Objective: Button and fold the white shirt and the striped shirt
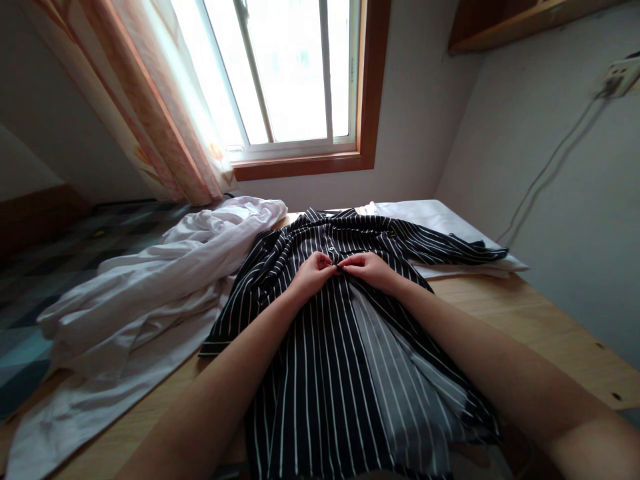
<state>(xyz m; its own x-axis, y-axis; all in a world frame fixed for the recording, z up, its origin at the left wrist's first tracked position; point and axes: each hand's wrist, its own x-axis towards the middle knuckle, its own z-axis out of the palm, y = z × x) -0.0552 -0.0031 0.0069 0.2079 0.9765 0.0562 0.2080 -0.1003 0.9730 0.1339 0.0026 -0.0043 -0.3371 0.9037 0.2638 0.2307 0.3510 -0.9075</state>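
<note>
A black shirt with white stripes [320, 360] lies spread front side up, its collar toward the window. My left hand [316, 272] pinches the front edge at mid-chest, fingers closed on the cloth. Right beside it, my right hand [369, 268] pinches the opposite front edge, and the fingertips of both hands nearly meet. A pale button [331, 249] shows just above them. Whatever sits between the fingertips is too small to make out. Below the hands the front parts, baring the greyish inner side of the cloth. One sleeve [440, 241] stretches out to the right.
The shirt rests on a wooden table [550, 320]. Crumpled white cloth [150, 287] covers the left side, and folded white cloth [425, 212] lies at the back right. Beyond are a window [295, 73] and a curtain [150, 100]. A cord [543, 173] hangs from a wall socket.
</note>
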